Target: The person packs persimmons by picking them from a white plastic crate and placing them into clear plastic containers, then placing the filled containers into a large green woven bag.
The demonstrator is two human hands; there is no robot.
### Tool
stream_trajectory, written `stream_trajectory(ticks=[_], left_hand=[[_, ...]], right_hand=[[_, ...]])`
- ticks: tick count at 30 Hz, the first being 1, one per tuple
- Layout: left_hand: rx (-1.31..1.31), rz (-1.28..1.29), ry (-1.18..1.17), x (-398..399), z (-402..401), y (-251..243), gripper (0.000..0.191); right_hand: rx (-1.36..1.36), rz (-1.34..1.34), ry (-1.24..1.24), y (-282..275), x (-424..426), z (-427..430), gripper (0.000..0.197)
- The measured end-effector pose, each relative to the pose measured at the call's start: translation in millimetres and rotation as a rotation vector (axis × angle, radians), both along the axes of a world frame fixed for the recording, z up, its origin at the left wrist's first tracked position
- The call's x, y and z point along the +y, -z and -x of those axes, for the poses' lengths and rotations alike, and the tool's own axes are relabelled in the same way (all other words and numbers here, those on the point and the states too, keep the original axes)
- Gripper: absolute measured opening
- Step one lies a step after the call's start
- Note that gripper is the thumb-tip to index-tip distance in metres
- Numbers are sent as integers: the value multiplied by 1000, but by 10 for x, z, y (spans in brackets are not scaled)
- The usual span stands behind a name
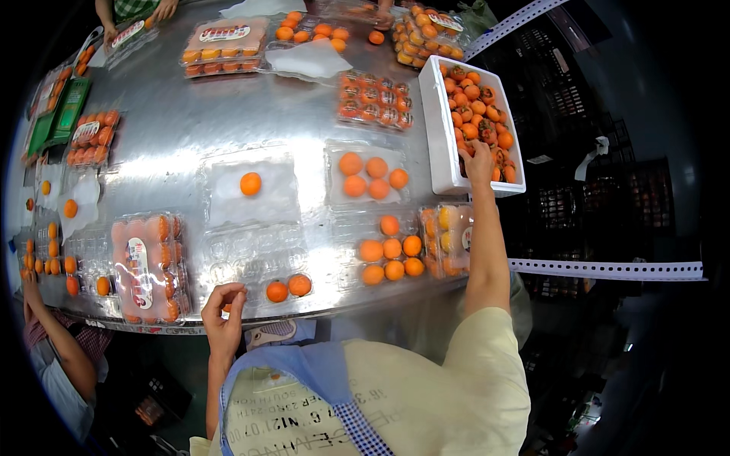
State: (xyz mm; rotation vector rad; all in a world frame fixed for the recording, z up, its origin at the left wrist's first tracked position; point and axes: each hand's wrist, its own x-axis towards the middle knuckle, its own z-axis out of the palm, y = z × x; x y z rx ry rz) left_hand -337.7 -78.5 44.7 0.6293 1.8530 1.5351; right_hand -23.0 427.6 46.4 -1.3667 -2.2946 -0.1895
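My right hand [478,162] reaches into a white foam box [434,131] heaped with persimmons [478,107]; its fingertips touch the fruit, and a grip is not clear. My left hand [224,313] is curled at the table's near edge, beside an open clear plastic tray [242,251]. Part of an orange fruit shows by its fingers; whether it is held cannot be told. Two persimmons [288,289] lie in that tray's near row. Its lid [251,214] bears a white liner and one persimmon [250,183]. To the right, another open tray [345,239] holds several persimmons [392,248], with more on its lined lid.
Closed clear packs stand at the left [145,268], right [447,239] and far side [225,45] of the metal table [154,125]. A filled tray [375,100] sits near the foam box. Other people's hands [165,8] are at the far and left edges. White perforated rails [604,269] are at right.
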Motion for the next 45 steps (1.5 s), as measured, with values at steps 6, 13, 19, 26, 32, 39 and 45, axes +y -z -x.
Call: stream_trajectory(ticks=[6,13,19,26,32,39,45], left_hand=[[17,-6,-7,-21,-13,25,10],[44,13,36,43,-42,-28,10],[22,16,10,-47,2,56,12],[91,30,73,-21,6,9,12],[17,2,49,4,12,47,12],[4,5,40,-15,15,93,12],[43,10,13,-68,143,39,13]], right_hand=[[-2,220,74,-98,117,-113,28],[-83,316,237,-239,37,37,23],[-77,226,99,-310,5,176,29],[-27,182,130,-19,135,-60,52],[-117,258,281,-100,80,92,55],[209,465,7,-208,305,-248,69],[-353,130,27,48,467,-944,50]])
